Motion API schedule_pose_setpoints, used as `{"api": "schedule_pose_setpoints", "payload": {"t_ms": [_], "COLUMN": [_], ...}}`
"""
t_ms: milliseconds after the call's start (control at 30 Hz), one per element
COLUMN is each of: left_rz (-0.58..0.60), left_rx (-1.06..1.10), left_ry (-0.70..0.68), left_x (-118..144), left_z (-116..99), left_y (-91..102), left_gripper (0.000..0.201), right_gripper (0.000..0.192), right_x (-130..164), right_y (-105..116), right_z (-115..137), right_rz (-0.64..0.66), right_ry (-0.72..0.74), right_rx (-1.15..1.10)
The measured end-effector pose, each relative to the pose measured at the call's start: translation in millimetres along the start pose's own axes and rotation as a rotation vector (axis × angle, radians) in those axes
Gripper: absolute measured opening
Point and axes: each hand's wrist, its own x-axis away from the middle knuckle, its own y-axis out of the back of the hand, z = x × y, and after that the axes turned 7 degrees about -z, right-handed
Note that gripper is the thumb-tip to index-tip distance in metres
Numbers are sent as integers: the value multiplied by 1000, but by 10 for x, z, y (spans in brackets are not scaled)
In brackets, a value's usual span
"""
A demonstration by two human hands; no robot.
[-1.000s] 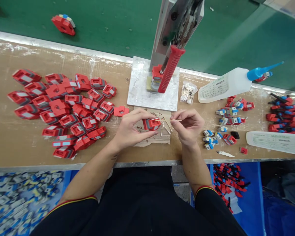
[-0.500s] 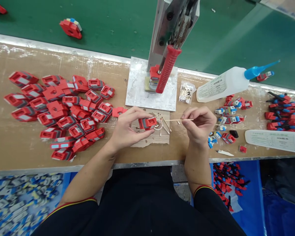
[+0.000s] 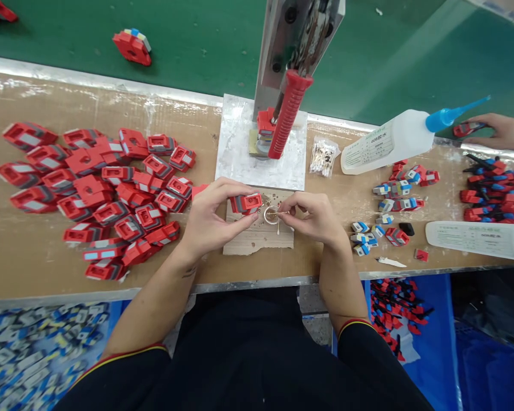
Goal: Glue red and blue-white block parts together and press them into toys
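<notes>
At frame centre, left hand (image 3: 209,220) pinches a small red-and-grey plastic housing (image 3: 245,203) clear of the bench; right hand (image 3: 314,217) grips a thin wooden stick (image 3: 278,213), tip dipping into a small white glue ring (image 3: 271,215).

Single head cam, no second view, so no overlap. Looks forward and steeply down from above the person's torso, close over the tabletop (image 3: 34,268). Near edge: black sleeves and lap. Far edge: green belt (image 3: 197,40) behind the press (image 3: 289,68). Frame spans the tabletop left to right, with blue bins (image 3: 437,342) below it.
</notes>
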Motion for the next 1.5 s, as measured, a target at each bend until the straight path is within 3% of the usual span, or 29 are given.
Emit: {"api": "schedule_pose_setpoints", "payload": {"t_ms": [200, 400, 467, 700, 1100, 1500], "left_rz": [6, 28, 45, 78, 68, 60], "left_rx": [6, -62, -71, -72, -72, -66], "left_ry": [-37, -94, -126, -145, -134, -143], "left_x": [-18, -3, 12, 37, 41, 38], "left_z": [-23, -54, -56, -48, -52, -54], "left_y": [8, -57, -83, -108, -111, -109], "left_gripper": [27, 23, 23, 26, 25, 25], "right_gripper": [8, 35, 38, 39, 43, 36], "right_x": [23, 52, 35, 2, 21, 14], "right_y": [45, 8, -71, -242, -251, -239], "right_z": [2, 55, 88, 161, 149, 150], "right_rz": [-39, -477, -538, -483, -409, -405], "right_ry": [-14, -25, -28, -89, -145, -106], "right_rx": [-45, -401, -483, -549, -543, -572]}}
